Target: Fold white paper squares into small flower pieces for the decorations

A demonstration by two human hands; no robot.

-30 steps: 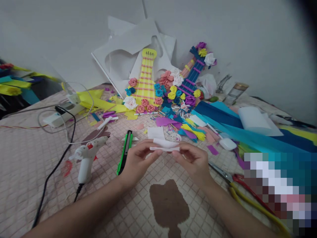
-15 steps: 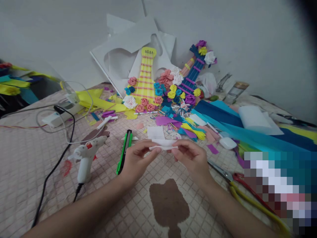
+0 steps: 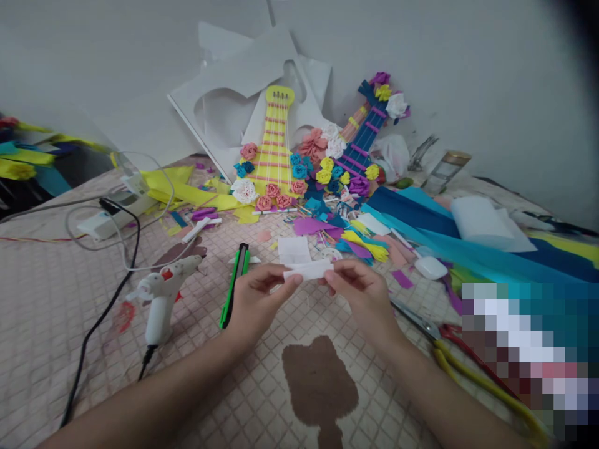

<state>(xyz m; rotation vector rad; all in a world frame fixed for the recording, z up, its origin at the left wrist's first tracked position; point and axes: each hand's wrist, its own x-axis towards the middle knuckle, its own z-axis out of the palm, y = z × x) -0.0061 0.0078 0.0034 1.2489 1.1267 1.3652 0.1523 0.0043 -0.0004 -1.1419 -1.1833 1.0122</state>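
A small folded strip of white paper [image 3: 309,270] is stretched between my two hands above the table. My left hand [image 3: 259,296] pinches its left end between thumb and fingers. The right end is pinched by my right hand [image 3: 362,293]. Just behind the strip, a flat white piece of paper [image 3: 294,248] lies on the table. A green and black utility knife [image 3: 236,280] rests beside my left hand. Scissors [image 3: 433,330] with red and yellow handles lie to the right of my right hand.
A white glue gun [image 3: 163,293] stands at left near a power strip [image 3: 112,215] and loose cords. At the back are a yellow paper guitar [image 3: 274,149] and a blue one [image 3: 365,137], both with paper flowers. Coloured paper [image 3: 421,224] and a white roll [image 3: 480,221] lie right.
The white strip has been folded over: its open, curled edges now lie together as one narrow flat band. Both hands stay in nearly the same place.
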